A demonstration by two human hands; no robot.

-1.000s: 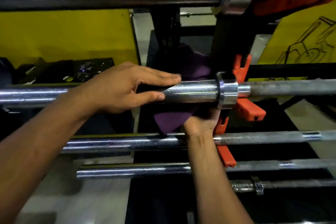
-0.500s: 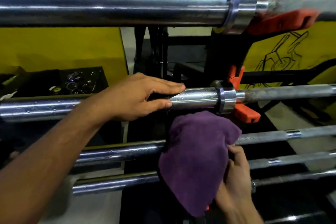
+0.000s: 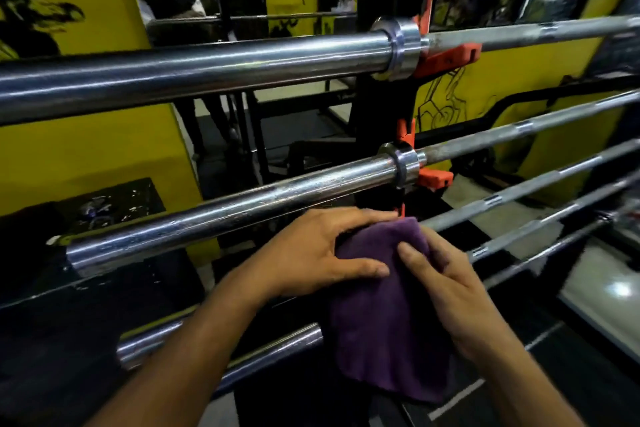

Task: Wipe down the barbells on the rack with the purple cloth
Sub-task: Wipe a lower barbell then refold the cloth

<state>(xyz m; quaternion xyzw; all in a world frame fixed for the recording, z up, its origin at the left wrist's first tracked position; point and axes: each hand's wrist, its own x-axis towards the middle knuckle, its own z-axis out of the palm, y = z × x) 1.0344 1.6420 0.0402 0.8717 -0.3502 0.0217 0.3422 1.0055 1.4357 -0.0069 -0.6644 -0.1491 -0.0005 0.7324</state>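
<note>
My left hand [image 3: 311, 253] lies over the near left edge of the soft purple microfibre cloth [image 3: 388, 305], thumb pressed flat on the fabric and fingers reaching over its top fold, so it is grasping the cloth. My right hand [image 3: 446, 288] grips the cloth's right side, forefinger on the front, the other fingers curled behind. Half a second ago the left hand was wrapped round the scuffed chrome sleeve of the middle barbell [image 3: 242, 204] while only the right hand carried the cloth below it; now the left hand has let go of that bar and joined the right on the cloth.

The cloth hangs in front of me, below the middle barbell and touching no bar that I can be sure of; its lower half covers part of the lower chrome barbell sleeve [image 3: 221, 347]. I judge this a regather of the cloth between bars: the middle sleeve looks finished and the next one down is the likely target.

Further out, the thick polished top barbell [image 3: 207, 69] spans the view, both collars seated against orange plastic rack hooks [image 3: 446, 57] on the black steel upright [image 3: 384, 104]. To the right, thinner grey knurled shafts [image 3: 519, 198] run off towards the far right. Yellow painted walls [image 3: 86, 156] stand behind.
</note>
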